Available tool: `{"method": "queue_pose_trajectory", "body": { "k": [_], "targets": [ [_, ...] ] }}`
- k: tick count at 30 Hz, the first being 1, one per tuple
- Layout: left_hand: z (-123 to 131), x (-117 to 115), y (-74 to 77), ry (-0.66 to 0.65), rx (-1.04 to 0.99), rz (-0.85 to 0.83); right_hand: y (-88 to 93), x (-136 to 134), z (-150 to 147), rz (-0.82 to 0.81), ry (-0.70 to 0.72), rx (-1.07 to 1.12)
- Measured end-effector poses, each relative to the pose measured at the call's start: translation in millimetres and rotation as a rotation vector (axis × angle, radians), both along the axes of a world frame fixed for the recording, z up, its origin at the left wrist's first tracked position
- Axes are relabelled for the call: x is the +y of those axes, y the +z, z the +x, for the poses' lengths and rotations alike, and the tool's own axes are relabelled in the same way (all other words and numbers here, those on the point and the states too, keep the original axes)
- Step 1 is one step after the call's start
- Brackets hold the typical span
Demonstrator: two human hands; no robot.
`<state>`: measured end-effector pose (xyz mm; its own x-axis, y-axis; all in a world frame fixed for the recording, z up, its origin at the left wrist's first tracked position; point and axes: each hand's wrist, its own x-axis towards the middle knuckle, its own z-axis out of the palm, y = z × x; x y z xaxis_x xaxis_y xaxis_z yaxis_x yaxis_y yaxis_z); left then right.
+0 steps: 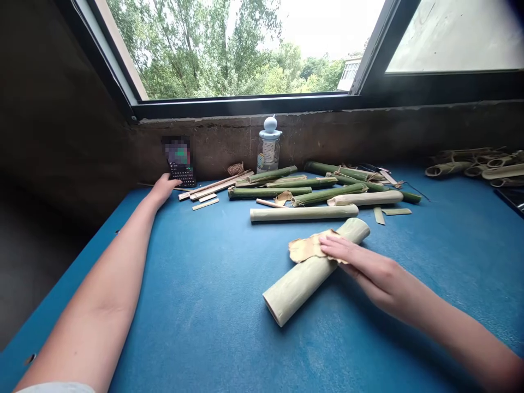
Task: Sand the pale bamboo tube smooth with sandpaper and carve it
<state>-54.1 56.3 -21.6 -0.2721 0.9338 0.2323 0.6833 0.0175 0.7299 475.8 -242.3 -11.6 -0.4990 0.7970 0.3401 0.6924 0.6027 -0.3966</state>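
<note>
Phone (pixel 186 170) at far-left corner of tabletop (pixel 196 305) touches left hand (pixel 161 188), thumb and finger spread; right hand (pixel 366 265) clasps sheet (pixel 305 248) over tube (pixel 299 290).

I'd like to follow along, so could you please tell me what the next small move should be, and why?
Probably move the left hand from beside the phone to steady the nearest bamboo tube: the right hand rests on the tan sheet over it, while the tube's near end lies unheld.
</note>
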Motion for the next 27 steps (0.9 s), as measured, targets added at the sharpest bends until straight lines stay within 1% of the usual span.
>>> {"method": "queue_pose_trajectory", "body": {
  "k": [4, 8, 10, 12, 14, 15, 16, 20, 21, 22, 25, 26, 27],
  "targets": [
    [-9, 0, 0.5, 0.019, -0.114, 0.027, -7.9, 10, 10, 0.029, -0.132, 0.007],
    [-8, -6, 1.7, 0.036, -0.082, 0.034, -10.8, 10, 12, 0.047, -0.110, -0.040],
    [-6, -7, 2.7, 0.042, -0.103, 0.038, -10.9, 12, 16, 0.037, -0.105, -0.027],
    [-5, -6, 3.0, 0.044, -0.154, 0.039, -10.6, 15, 20, 0.040, -0.143, -0.007],
    [-6, -4, 2.2, 0.046, -0.181, 0.041, -9.9, 17, 20, 0.074, -0.184, -0.011],
    [-7, -2, 1.5, 0.045, -0.180, 0.043, -9.4, 15, 18, 0.098, -0.181, -0.026],
    [-8, -1, 0.8, 0.044, -0.172, 0.046, -8.7, 13, 14, 0.118, -0.153, -0.045],
    [-8, 0, -0.9, 0.054, -0.137, 0.040, -6.4, 5, -1, 0.128, 0.063, -0.094],
    [-8, -1, -0.8, 0.060, -0.120, 0.036, -6.5, 6, 0, 0.127, 0.076, -0.089],
    [-7, -1, -0.7, 0.067, -0.099, 0.035, -6.9, 8, 2, 0.135, 0.057, -0.078],
    [-5, -3, -0.4, 0.075, -0.039, 0.047, -8.7, 16, 11, 0.189, -0.092, -0.057],
    [-5, -3, -0.4, 0.069, -0.044, 0.054, -8.9, 16, 13, 0.200, -0.115, -0.061],
    [-5, -2, -0.4, 0.057, -0.069, 0.058, -8.8, 16, 12, 0.199, -0.109, -0.070]
  ]
}}
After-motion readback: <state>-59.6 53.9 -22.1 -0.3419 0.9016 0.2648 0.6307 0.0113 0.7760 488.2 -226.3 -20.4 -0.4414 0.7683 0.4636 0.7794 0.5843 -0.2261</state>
